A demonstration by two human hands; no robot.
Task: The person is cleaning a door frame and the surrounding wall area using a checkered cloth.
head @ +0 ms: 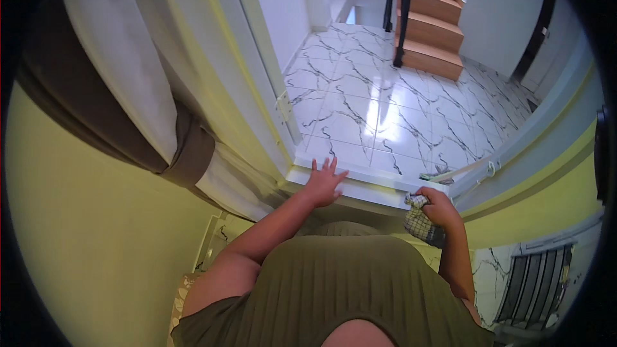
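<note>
My left hand (325, 185) is over the left part of a white ledge (373, 193), palm down and fingers spread, holding nothing. Whether it touches the ledge is hard to tell. At the ledge's right end, my right hand (437, 206) grips a bunched checked cloth (418, 221), light with dark lines. The cloth hangs down from my fingers on the near side of the ledge. A white frame post (277, 101) with a metal plate rises at the ledge's left end.
Dark and white curtains (190, 147), tied with a brown band, hang at left. Beyond the ledge lie a marble-patterned tile floor (347, 106) and wooden stairs (431, 24) with a black railing (402, 19). A pale stick (462, 169) leans near the right frame. A dark slatted rack (532, 289) is at lower right.
</note>
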